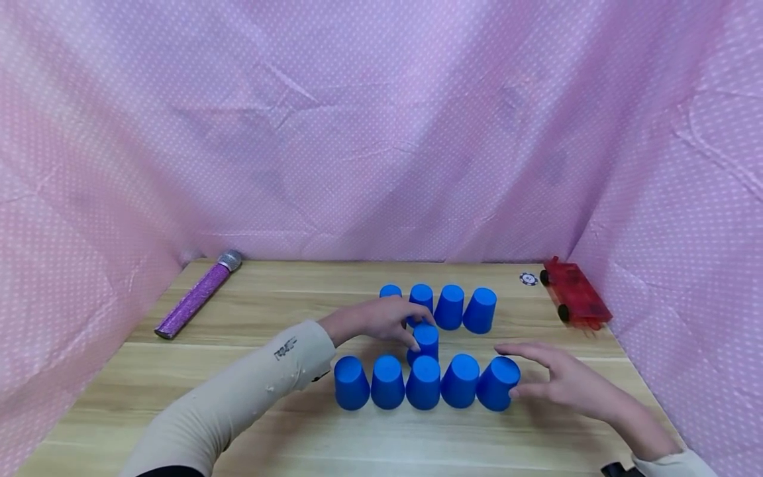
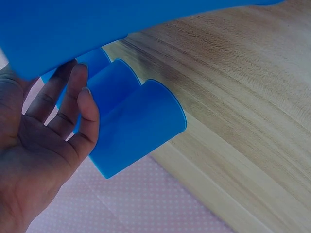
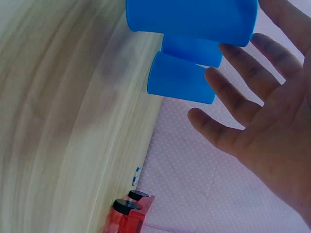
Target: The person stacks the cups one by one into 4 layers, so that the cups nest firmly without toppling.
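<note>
Blue cups stand upside down on the wooden table in two rows. My left hand (image 1: 384, 319) grips a single blue cup (image 1: 426, 339) between the rows, with thumb and forefinger at its top and side. Just in front of that cup is the front row (image 1: 423, 384); the back row (image 1: 450, 307) stands behind, partly covered by my left hand. My right hand (image 1: 566, 381) is beside the rightmost front cup (image 1: 498, 384), fingers spread and thumb close to its side. In the right wrist view my right fingers (image 3: 223, 136) are extended and hold nothing.
A purple glittery microphone (image 1: 197, 298) lies at the table's left. On the far right are a red transparent toy car (image 1: 578, 295) and a poker chip (image 1: 528, 279). Pink dotted cloth (image 1: 381, 165) hangs around the back and sides of the wooden table (image 1: 286, 285).
</note>
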Action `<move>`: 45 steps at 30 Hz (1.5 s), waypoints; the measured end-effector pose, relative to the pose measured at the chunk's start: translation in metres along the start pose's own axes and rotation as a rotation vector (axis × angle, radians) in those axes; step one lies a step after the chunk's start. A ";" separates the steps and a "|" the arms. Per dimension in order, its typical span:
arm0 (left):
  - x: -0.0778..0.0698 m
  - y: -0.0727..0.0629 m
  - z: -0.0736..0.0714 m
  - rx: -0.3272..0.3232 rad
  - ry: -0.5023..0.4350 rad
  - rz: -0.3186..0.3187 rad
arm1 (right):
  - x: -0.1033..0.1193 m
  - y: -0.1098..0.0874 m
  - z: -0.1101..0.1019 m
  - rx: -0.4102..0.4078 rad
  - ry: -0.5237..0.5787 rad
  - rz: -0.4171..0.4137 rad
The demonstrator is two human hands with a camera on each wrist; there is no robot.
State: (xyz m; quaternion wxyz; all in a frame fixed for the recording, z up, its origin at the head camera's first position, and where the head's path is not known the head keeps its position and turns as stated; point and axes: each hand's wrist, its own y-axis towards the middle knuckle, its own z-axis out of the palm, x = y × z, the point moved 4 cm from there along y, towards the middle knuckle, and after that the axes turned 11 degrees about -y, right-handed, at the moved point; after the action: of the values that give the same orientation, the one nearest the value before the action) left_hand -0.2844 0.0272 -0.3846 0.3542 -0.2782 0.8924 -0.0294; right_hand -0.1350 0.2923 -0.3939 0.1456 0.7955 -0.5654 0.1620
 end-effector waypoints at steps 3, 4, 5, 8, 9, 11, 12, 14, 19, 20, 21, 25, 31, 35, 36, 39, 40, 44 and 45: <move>0.000 0.000 0.000 -0.001 0.003 0.001 | -0.001 0.000 0.002 0.023 0.044 0.010; 0.000 0.000 0.001 -0.002 0.005 0.000 | -0.002 0.001 0.002 0.033 0.061 0.012; 0.001 0.000 0.001 -0.002 0.006 -0.001 | -0.002 0.001 0.003 0.037 0.069 0.011; 0.001 0.001 0.001 -0.002 0.007 -0.008 | -0.003 0.003 0.006 0.053 0.067 0.001; 0.001 0.001 0.001 -0.002 0.007 -0.010 | -0.003 0.003 0.007 0.056 0.060 -0.003; 0.002 0.001 0.001 -0.002 0.008 -0.014 | -0.004 0.004 0.009 0.059 0.048 -0.008; 0.002 0.001 0.001 -0.001 0.009 -0.015 | -0.004 0.004 0.010 0.061 0.047 -0.008; 0.002 0.001 0.001 -0.001 0.008 -0.018 | -0.003 0.005 0.011 0.068 0.064 -0.007; 0.002 0.001 0.001 -0.001 0.001 -0.021 | -0.004 0.006 0.011 0.091 0.133 0.009; 0.002 0.001 0.001 -0.001 0.000 -0.020 | -0.004 0.007 0.011 0.094 0.139 0.013; 0.002 0.001 0.001 0.000 -0.002 -0.017 | -0.005 0.007 0.012 0.096 0.144 0.016; 0.002 0.001 0.001 0.001 -0.008 -0.010 | -0.005 0.007 0.012 0.087 0.142 0.008; 0.002 0.000 0.002 0.004 -0.022 -0.015 | -0.007 0.008 0.014 0.078 0.144 0.004; 0.004 -0.001 0.002 0.000 -0.026 -0.020 | -0.007 0.008 0.014 0.090 0.164 0.011; 0.004 -0.001 0.002 -0.002 -0.027 -0.021 | -0.007 0.008 0.015 0.092 0.165 0.018; 0.004 -0.003 0.001 -0.024 -0.031 -0.024 | -0.008 0.008 0.015 0.092 0.161 0.023; 0.004 -0.004 0.000 -0.036 -0.032 -0.027 | -0.008 0.009 0.015 0.091 0.160 0.018; -0.006 -0.012 -0.014 -0.098 -0.037 -0.015 | -0.008 0.008 0.014 0.080 0.147 0.005; -0.009 -0.015 -0.019 -0.110 -0.050 -0.009 | -0.008 0.008 0.014 0.077 0.144 0.005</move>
State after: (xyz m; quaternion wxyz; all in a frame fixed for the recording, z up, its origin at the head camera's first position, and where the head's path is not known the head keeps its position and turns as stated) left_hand -0.2844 0.0170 -0.3608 0.3605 -0.3018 0.8822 0.0251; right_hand -0.1440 0.2904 -0.4096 0.1547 0.7854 -0.5487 0.2410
